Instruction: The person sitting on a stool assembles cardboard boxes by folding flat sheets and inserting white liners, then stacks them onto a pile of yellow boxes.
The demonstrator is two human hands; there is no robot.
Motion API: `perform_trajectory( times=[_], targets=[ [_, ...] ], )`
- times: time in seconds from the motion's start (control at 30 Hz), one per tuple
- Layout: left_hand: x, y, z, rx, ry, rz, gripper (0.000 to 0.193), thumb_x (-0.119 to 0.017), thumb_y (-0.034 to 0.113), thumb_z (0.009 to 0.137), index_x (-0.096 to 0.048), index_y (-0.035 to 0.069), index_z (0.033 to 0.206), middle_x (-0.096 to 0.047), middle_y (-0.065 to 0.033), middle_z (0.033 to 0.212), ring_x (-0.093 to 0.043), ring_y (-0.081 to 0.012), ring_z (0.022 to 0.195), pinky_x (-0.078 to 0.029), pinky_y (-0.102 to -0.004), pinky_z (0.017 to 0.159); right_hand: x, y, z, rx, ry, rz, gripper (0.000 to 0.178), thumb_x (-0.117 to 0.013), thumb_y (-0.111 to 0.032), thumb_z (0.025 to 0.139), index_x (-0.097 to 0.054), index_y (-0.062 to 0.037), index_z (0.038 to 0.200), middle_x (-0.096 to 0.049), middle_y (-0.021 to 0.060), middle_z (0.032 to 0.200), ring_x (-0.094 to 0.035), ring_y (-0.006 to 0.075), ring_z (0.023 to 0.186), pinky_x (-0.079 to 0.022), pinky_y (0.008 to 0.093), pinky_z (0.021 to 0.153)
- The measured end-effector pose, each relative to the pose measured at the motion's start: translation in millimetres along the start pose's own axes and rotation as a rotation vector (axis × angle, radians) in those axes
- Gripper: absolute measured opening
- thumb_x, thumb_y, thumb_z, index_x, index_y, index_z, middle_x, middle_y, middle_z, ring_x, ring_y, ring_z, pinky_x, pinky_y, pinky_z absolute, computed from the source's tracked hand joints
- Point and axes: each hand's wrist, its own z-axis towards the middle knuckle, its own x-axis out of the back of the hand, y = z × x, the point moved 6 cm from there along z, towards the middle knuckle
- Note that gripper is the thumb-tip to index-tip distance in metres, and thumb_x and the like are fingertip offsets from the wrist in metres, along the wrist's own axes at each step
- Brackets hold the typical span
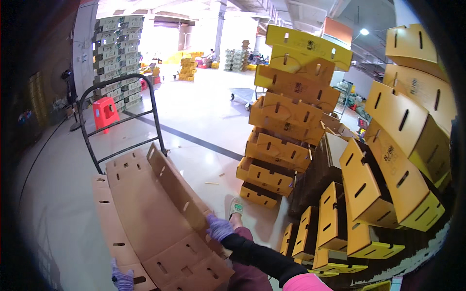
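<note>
A large brown cardboard box blank (pixel 141 208), partly folded, lies in front of me with slots along its flaps. Its right wall (pixel 177 186) stands up, while the left flap (pixel 112 228) lies spread out. My right hand (pixel 219 228), in a lilac glove, is closed over the top edge of that raised wall near its near end. At the bottom left, my left hand (pixel 122 279), gloved alike, grips the outer edge of the left flap beside a slot. Part of this hand is cut off by the picture's lower rim.
A dark metal trolley handle (pixel 121 80) rises beyond the cardboard. Behind it are a red stool (pixel 105 114) and a tall stack of pale boxes (pixel 118 58). Stacked yellow-brown boxes (pixel 286 116) and tilted ones (pixel 369 184) crowd the right. A flat cart (pixel 241 94) stands farther off.
</note>
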Motion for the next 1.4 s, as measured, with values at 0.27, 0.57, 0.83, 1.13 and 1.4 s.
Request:
perform_trajectory(
  times=[0.27,0.57,0.83,1.13,1.4],
  targets=[
    [-9,96,-12,-0.653,-0.381,-0.005,0.041,-0.062,0.01,0.075,-0.06,0.004,0.115,-0.058,-0.0172,0.094,-0.059,-0.0359,0.088,-0.05,-0.0412,0.076,-39,-35,-26,0.374,-0.042,-0.059,0.057,-0.048,-0.008,0.088,-0.037,-0.0191,0.143,-0.065,0.0143,0.106,-0.06,0.0288,0.063,-0.051,0.0406,0.053],
    [21,127,-7,-1.229,-0.552,0.748,0.021,-0.058,0.023,0.086,-0.063,0.014,0.104,-0.063,-0.0165,0.111,-0.057,-0.0355,0.108,-0.043,-0.043,0.099,12,-52,4,1.063,-0.013,-0.574,0.019,-0.06,-0.029,0.077,-0.062,-0.0144,0.089,-0.057,0.0067,0.097,-0.055,0.0241,0.107,-0.035,0.0456,0.105],
    [-67,168,-12,-0.701,-0.687,0.49,0.042,-0.058,0.043,0.089,-0.06,0.01,0.114,-0.065,-0.0131,0.104,-0.064,-0.0324,0.092,-0.053,-0.0389,0.077,-18,-90,-33,0.824,0.022,-0.422,0.01,-0.052,-0.019,0.082,-0.061,-0.0147,0.085,-0.058,0.0055,0.083,-0.059,0.0227,0.092,-0.035,0.0404,0.103],
    [-98,214,-20,-0.679,-0.73,0.378,0.037,-0.046,0.039,0.096,-0.057,0.015,0.122,-0.06,-0.0154,0.112,-0.06,-0.0324,0.103,-0.051,-0.0424,0.085,18,-66,-71,0.512,0.34,-0.092,0.04,-0.065,-0.025,0.078,-0.058,-0.0134,0.115,-0.054,0.0174,0.114,-0.051,0.0339,0.114,-0.036,0.0456,0.103],
    [-109,199,-10,-0.575,-0.832,0.225,0.037,-0.049,0.036,0.097,-0.059,0.01,0.121,-0.063,-0.0182,0.111,-0.06,-0.0363,0.103,-0.049,-0.0416,0.088,30,-9,-176,-0.067,-0.348,0.826,0.098,-0.081,-0.025,0.075,-0.02,-0.0103,0.15,-0.059,0.0133,0.114,-0.057,0.0254,0.104,-0.046,0.0357,0.09]
  ],
)
